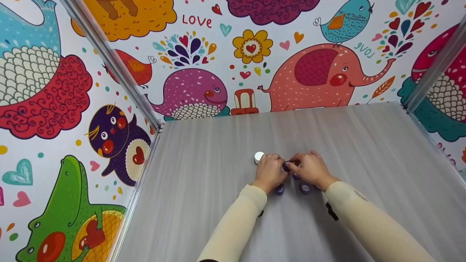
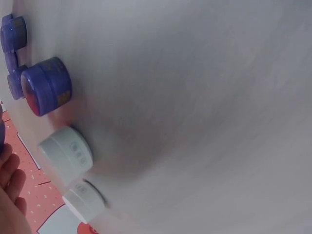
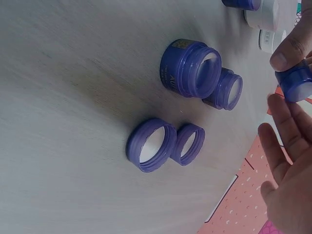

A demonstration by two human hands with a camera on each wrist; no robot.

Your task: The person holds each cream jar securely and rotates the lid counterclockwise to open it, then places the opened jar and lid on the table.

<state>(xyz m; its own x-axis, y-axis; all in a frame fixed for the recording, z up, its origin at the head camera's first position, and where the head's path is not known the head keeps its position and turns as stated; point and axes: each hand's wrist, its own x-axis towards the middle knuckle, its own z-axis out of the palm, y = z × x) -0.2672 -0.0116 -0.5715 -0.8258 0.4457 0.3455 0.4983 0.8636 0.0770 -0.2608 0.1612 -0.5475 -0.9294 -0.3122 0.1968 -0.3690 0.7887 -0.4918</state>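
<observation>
On the grey table [image 1: 204,163], two round purple jars [image 3: 178,68] stand uncapped, round white jars [image 2: 67,153] look capped, the left hand [image 1: 269,173] pinches a small purple jar [image 3: 294,82], the right hand [image 1: 311,168] unclear in grip.

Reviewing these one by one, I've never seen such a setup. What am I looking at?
No machine here: a person's bare left hand and right hand work over a table. The widest picture is from a camera on the head; the other two, from one on each wrist, look tilted. On the table stand two white jars, a closed purple jar and two open jars; two lids lie near the open ones. The left hand holds a small purple container above the table. The right hand is close beside it; whether it grips it too, I can't tell.
</observation>
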